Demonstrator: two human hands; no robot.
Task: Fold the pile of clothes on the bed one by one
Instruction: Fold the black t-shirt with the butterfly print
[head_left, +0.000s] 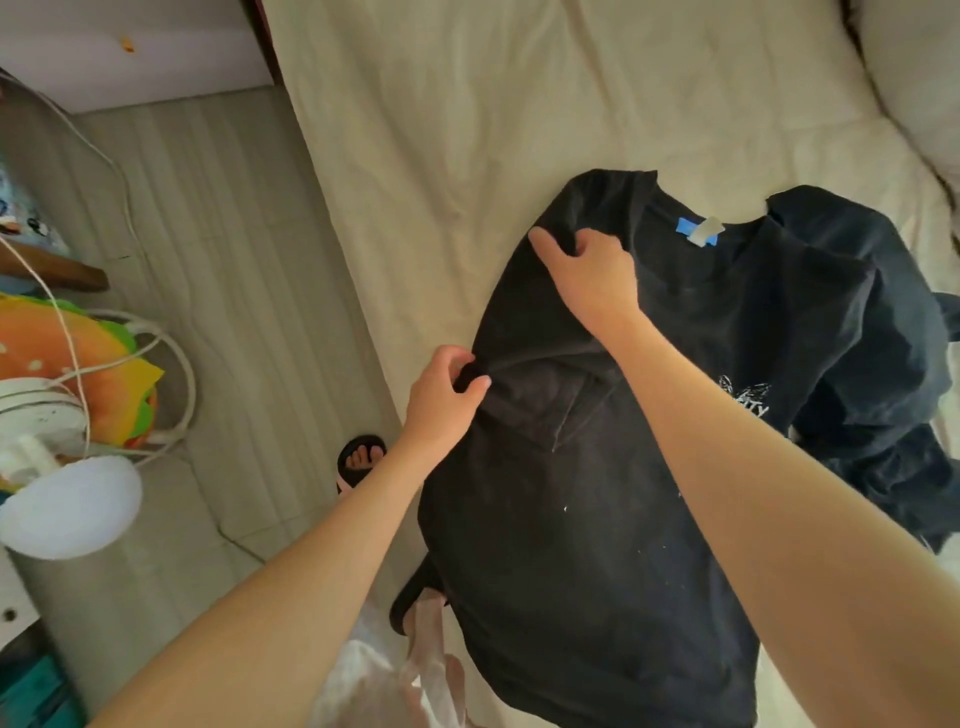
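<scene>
Black T-shirt (597, 493) with blue neck label (688, 227) and white chest print (745, 397), cream bedsheet (467, 130), orange-and-green burger cushion (78, 353), white fan (62, 499), pale grey striped floor (234, 260)

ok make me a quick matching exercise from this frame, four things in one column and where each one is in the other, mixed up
Things:
1. black t-shirt
2. left hand
3. right hand
4. sandalled foot

Places:
A. on the floor beside the bed
B. gripping the shirt near the collar
C. spread on the beige sheet
D. pinching the sleeve edge

Pairs: 1-C, 2-D, 3-B, 4-A
</scene>
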